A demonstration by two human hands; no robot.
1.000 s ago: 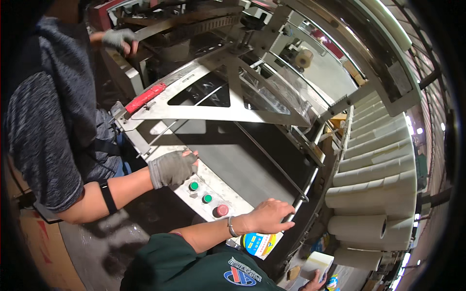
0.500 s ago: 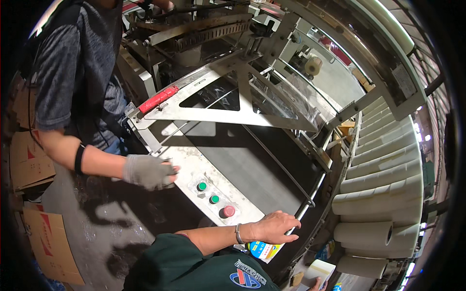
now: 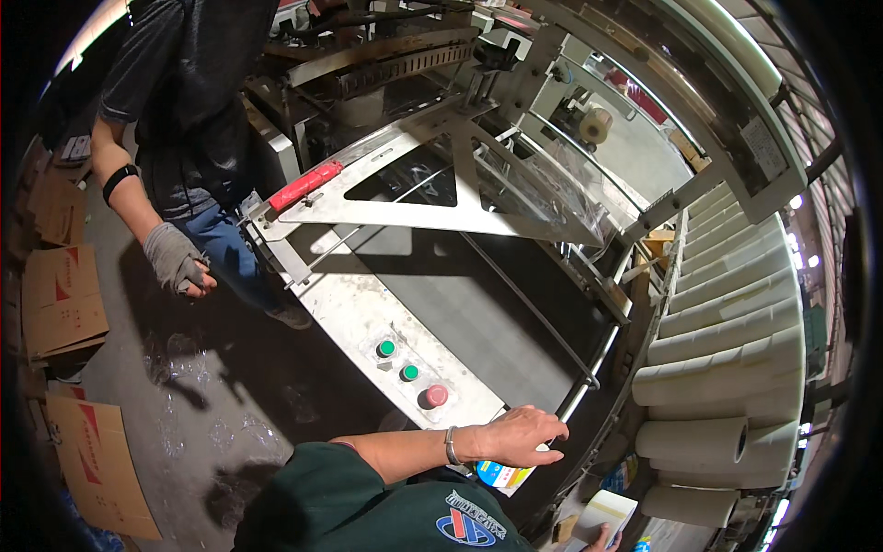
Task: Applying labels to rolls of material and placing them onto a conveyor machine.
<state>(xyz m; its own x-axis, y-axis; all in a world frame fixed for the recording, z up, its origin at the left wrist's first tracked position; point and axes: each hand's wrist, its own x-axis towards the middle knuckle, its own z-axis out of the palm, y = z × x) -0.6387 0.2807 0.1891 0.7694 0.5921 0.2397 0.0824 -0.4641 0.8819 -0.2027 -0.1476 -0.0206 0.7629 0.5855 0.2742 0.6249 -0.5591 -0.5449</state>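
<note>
My left hand [image 3: 520,436], with a metal band at the wrist, is curled over the end of a metal rail [image 3: 577,402] at the machine's near corner. Its thumb and fingers lie on either side of the rail. Under that wrist shows a blue, white and yellow printed piece [image 3: 501,475], partly covered. At the lower edge my right hand [image 3: 603,541] grips a white block-shaped thing [image 3: 607,511] with a pale yellow stripe; only finger ends show. Left of my left hand, the machine's white panel [image 3: 354,308] carries two green buttons [image 3: 410,373] and a red one [image 3: 434,396].
A co-worker's gloved hand [image 3: 177,258] hangs left of the machine. A white metal frame with a red-wrapped handle [image 3: 305,186] spans the dark belt [image 3: 432,308]. Large white rolls [image 3: 727,368] line the right side. Flattened cardboard boxes [image 3: 101,460] and clear plastic scraps lie at left.
The co-worker's gloved hand has drawn away from the machine panel to the left, and that person's body has shifted and turned. My own hands stay nearly where they were.
</note>
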